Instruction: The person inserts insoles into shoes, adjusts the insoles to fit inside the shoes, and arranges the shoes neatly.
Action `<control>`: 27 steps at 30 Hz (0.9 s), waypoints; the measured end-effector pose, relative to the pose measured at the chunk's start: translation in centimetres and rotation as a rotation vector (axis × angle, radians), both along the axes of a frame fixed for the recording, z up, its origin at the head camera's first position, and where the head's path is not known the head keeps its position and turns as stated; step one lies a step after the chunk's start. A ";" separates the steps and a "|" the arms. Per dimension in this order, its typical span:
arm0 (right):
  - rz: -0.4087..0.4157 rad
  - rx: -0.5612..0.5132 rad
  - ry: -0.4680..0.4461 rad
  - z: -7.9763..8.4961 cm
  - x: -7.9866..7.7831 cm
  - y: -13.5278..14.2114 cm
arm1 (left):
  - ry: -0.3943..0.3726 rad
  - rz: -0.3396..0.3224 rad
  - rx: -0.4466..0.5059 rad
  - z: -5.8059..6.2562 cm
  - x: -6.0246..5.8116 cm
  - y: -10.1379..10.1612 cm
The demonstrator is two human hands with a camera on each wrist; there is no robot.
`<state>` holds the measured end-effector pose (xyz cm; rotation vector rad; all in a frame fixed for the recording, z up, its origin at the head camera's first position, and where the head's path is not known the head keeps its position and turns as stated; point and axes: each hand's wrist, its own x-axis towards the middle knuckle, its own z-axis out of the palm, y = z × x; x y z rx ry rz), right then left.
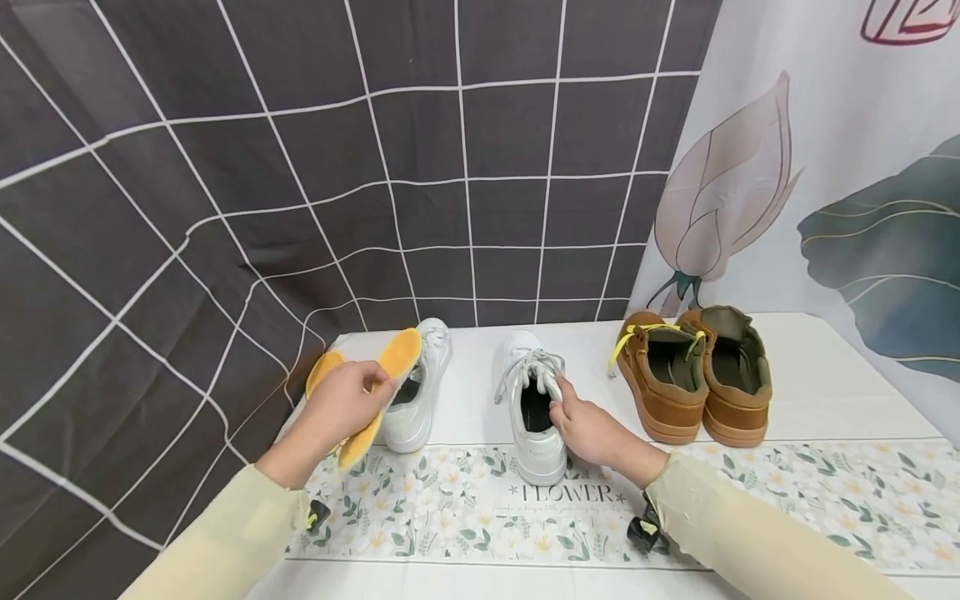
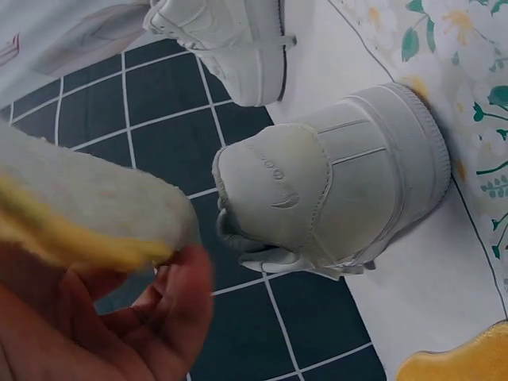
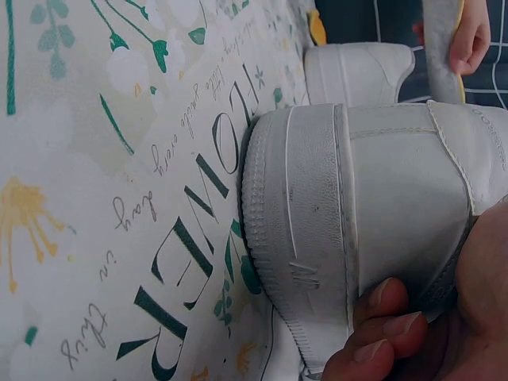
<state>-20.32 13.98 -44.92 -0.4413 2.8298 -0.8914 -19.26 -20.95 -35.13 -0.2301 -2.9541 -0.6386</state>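
Observation:
My left hand [image 1: 348, 400] pinches an orange insole [image 1: 402, 350] with a pale, fuzzy underside, tilted up beside a white sneaker [image 1: 423, 408]. In the left wrist view, the insole's end is close to that sneaker's heel, between thumb and fingers. Another orange insole [image 2: 460, 357] lies on the table below, partly hidden by my left hand in the head view. My right hand [image 1: 592, 425] grips the side of a second white sneaker [image 1: 542, 462] at its collar, fingers along the outer wall. This sneaker stands upright, laced, its dark inside showing.
A pair of brown shoes [image 1: 678, 404] stands at right, one with yellow laces [image 1: 660, 327]. A floral runner [image 1: 450, 517] crosses the white table. Dark grid-patterned cloth [image 1: 405, 208] hangs behind and at left; a printed white curtain [image 1: 832, 250] hangs at right.

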 end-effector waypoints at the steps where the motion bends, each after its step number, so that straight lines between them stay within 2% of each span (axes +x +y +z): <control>1: 0.000 0.003 0.003 0.0 0.0 0.0 | 0.001 -0.002 -0.001 0.0 0.0 0.0; 5: 0.001 0.006 0.011 0.1 0.0 0.0 | -0.022 0.007 0.020 -0.1 0.3 0.5; 13: 0.002 0.002 0.010 -0.2 -0.1 0.0 | -0.169 -0.032 0.095 0.3 1.1 2.9; 20: 0.003 -0.006 0.006 -0.3 -0.2 0.0 | -0.168 -0.114 0.118 0.8 1.9 5.8; 27: 0.001 0.002 0.005 -0.3 -0.2 0.0 | -0.258 -0.241 0.173 1.6 1.9 8.3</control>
